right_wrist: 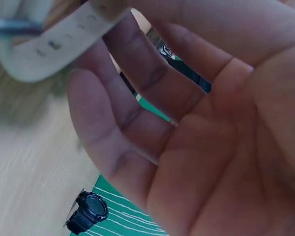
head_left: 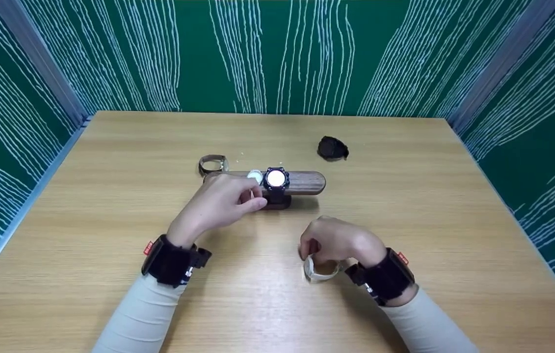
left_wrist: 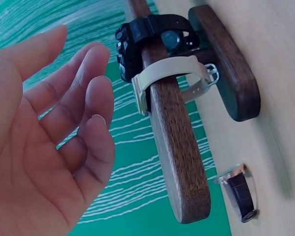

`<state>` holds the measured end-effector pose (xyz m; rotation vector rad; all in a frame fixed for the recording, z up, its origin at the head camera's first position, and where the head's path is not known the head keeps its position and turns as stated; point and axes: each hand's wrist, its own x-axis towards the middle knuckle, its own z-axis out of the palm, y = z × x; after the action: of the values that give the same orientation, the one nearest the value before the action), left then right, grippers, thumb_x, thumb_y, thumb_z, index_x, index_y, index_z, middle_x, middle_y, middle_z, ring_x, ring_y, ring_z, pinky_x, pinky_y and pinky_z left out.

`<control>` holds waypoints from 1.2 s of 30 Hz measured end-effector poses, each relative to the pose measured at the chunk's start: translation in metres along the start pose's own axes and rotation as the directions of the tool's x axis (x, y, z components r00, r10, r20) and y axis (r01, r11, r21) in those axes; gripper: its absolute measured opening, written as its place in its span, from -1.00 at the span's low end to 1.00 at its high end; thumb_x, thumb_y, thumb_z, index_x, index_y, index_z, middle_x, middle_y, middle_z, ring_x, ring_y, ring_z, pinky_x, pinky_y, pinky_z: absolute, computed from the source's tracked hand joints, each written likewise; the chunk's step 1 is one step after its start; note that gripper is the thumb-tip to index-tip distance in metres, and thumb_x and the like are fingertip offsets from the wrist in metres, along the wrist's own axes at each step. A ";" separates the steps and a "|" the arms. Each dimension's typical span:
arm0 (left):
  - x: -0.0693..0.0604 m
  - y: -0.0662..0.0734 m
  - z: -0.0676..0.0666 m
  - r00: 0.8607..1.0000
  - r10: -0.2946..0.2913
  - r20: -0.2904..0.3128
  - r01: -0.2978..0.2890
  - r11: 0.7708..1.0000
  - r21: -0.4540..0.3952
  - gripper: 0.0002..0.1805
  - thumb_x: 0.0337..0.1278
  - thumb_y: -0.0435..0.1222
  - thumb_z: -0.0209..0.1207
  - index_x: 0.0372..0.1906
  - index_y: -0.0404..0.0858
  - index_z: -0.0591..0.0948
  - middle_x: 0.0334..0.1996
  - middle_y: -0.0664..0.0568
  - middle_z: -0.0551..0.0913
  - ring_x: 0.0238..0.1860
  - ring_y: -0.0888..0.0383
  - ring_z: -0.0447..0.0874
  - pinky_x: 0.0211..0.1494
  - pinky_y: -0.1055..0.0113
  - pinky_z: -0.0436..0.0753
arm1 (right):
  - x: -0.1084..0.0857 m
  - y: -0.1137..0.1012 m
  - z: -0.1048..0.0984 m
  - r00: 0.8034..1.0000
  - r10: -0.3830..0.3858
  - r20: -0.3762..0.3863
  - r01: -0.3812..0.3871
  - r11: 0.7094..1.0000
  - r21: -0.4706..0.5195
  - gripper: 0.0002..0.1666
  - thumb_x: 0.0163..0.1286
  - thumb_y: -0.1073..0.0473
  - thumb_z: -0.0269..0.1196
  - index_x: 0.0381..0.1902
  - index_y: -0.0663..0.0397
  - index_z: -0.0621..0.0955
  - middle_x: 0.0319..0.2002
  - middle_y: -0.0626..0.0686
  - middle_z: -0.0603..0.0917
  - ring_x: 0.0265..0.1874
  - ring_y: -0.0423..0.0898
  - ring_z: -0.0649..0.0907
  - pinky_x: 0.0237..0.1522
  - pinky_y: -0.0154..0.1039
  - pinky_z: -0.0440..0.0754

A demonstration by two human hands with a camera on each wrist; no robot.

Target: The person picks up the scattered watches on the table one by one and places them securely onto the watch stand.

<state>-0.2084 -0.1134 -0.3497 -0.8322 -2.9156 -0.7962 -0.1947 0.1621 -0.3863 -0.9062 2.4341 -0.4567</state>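
My right hand [head_left: 338, 240] holds a white-strapped watch [head_left: 320, 278] low over the front of the table. Its curved strap [right_wrist: 64, 42], with a row of holes, appears close up and blurred in the right wrist view. My left hand [head_left: 221, 203] hovers beside the dark wooden watch stand [head_left: 306, 182], fingers loosely bent and holding nothing in the left wrist view. Around the stand's bar are a black watch [head_left: 276, 179] and, left of it, a watch with a pale strap [left_wrist: 169, 69], buckled under the bar. My left hand partly covers the bar's left end.
A dark-strapped watch [head_left: 213, 164] lies on the table behind the stand's left end. Farther back on the right is another black watch [head_left: 332, 148]. Green panels with white streaks [head_left: 277, 59] border the wooden table [head_left: 390, 196] at the back and sides.
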 end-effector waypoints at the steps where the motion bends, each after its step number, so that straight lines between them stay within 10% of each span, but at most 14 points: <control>1: 0.000 0.000 0.000 1.000 0.000 0.009 0.000 1.000 0.002 -0.80 0.46 -0.02 0.31 -0.14 -0.04 0.75 -0.42 0.20 0.67 -0.31 0.18 0.60 -0.10 0.19 0.53 | 0.000 0.000 0.000 1.000 -0.007 -0.004 0.006 1.000 -0.010 -0.58 0.04 0.57 0.37 -0.39 -0.10 0.81 -0.35 -0.23 0.76 -0.31 -0.30 0.65 -0.14 -0.29 0.67; 26: 0.002 0.006 0.012 0.979 0.069 0.190 -0.059 0.997 -0.056 -0.83 0.42 -0.06 0.37 -0.07 -0.03 0.77 -0.28 0.24 0.72 -0.23 0.23 0.64 -0.05 0.23 0.62 | -0.012 0.004 -0.021 0.993 -0.070 -0.100 0.073 0.997 0.036 -0.64 0.19 0.53 0.36 -0.30 -0.07 0.78 -0.33 -0.20 0.77 -0.25 -0.17 0.77 -0.07 -0.23 0.74; 36: 0.004 0.009 0.017 0.961 0.094 0.260 -0.076 0.994 -0.079 -0.55 0.29 -0.10 0.47 0.21 -0.15 0.72 0.03 0.07 0.75 -0.14 0.16 0.69 0.05 0.23 0.65 | -0.021 0.002 -0.032 0.933 -0.186 -0.309 0.196 0.981 0.001 -0.75 0.23 0.49 0.45 -0.27 0.04 0.75 -0.29 -0.10 0.77 -0.23 -0.18 0.74 -0.07 -0.17 0.78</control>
<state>-0.2054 -0.0970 -0.3597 -1.1450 -3.0657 -0.8420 -0.1997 0.1817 -0.3541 -1.1381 2.6151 -0.7566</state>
